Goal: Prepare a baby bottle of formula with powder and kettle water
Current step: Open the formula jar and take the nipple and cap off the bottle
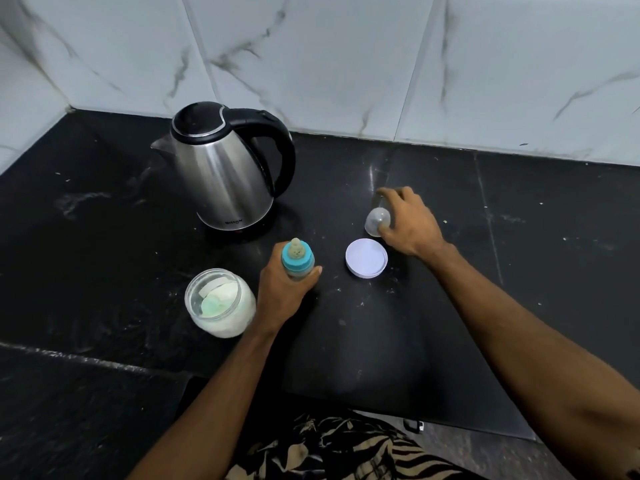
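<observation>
While your left hand [287, 289] grips the upright bottle [298, 259] mid-desk [104, 237], your right hand's [408, 223] fingers [389, 195] close on the clear cap [377, 221] toward the desk's back edge, nearer the teat ring.

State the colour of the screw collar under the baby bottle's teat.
Turquoise blue collar, seen best in the head view.

Kettle [225, 171] behind bottle [298, 259] — jar [220, 303] left, lid [366, 258] right.
</observation>
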`<state>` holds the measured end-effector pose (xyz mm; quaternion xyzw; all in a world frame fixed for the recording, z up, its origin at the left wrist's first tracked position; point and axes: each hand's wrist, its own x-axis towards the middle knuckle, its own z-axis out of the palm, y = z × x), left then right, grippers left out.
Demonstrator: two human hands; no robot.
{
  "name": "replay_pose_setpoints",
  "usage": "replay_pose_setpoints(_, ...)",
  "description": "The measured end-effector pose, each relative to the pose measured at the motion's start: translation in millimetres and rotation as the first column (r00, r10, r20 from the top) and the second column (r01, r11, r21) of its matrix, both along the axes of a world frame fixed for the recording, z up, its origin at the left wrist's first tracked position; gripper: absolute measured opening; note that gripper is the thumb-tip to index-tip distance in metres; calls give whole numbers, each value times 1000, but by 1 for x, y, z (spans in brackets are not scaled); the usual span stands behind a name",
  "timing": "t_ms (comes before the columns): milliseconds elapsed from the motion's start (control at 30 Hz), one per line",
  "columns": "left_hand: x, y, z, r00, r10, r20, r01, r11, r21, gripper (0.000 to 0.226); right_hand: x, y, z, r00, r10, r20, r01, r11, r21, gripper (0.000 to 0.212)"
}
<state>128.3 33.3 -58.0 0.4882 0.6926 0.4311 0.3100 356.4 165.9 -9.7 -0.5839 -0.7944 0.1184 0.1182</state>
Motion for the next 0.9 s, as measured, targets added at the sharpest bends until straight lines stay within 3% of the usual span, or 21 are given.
replay_pose_setpoints(133, 0, -1, 0, 1000, 5, 12, -4, 1000, -12, 54, -25, -28, 32, 943, 5, -333, 49, 987, 152, 46)
replay_pose_setpoints(200, -2, -1, -3, 1000, 10, 9, -10, 1000, -10, 54, -51, -55, 41, 918, 94, -386, -41, 989, 143, 48)
replay_pose_setpoints(333, 2, 1, -3, 1000, 13, -23, -14, 999, -45, 57, -98, -95, 33, 942, 216, -256, -230, 973, -24, 63)
replay_pose_setpoints(400, 4, 2, -4, 1000, 13, -3, -13, 999, -44, 62, -110, -99, 26, 966, 227, -122, -231, 973, -12, 62)
replay_pose_setpoints(500, 4, 0, -1, 999, 18, -33, -21, 997, -76, 47, -118, -95, 20, 977, 213, -1, -213, 976, 42, 59)
replay_pose_setpoints(633, 2, 1, 1, 998, 1, -57, -6, 996, -89, 49, -116, -89, 17, 961, 275, -23, -274, 961, 35, 53)
replay_pose_setpoints(900, -2, -1, 2, 997, -37, 70, 44, 994, -100, 63, -106, -70, 18, 860, 508, -48, -506, 861, 48, 48)
